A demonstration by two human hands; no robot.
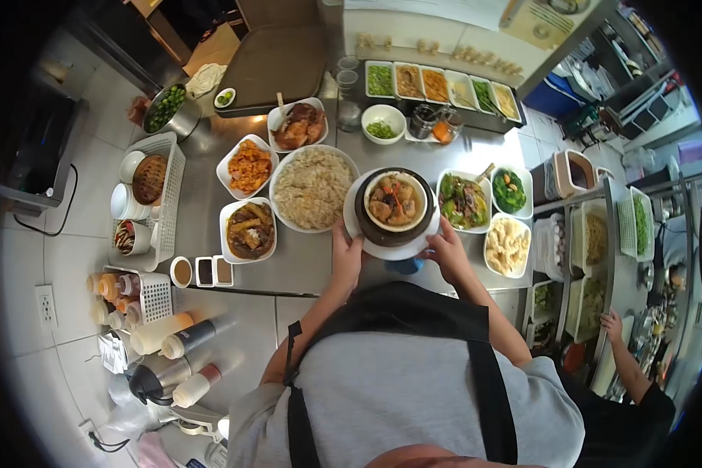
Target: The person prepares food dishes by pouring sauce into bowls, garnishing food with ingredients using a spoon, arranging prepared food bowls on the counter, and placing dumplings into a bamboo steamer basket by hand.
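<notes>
Both my hands grip a white plate (pixel 388 253) at the steel counter's front edge. My left hand (pixel 346 253) has its fingers curled around the near left side, and my right hand (pixel 448 251) grasps the near right side. On the plate stands a dark round pot (pixel 364 209), holding a pale bowl of chunky stew with red strips (pixel 393 203). A large plate of fried rice (pixel 315 189) is just left of my left hand. Beyond my right hand sit bowls of beef with green peppers (pixel 463 203), leafy greens (pixel 509 191) and pale dumplings (pixel 508 245).
Bowls of orange food (pixel 249 167), brown stew (pixel 248 231) and browned meat (pixel 299 125) stand left. Topping trays (pixel 442 87) line the back. A white basket (pixel 173 179) and squeeze bottles (pixel 187 340) are farther left. Another person's hand (pixel 612 326) touches shelving at right.
</notes>
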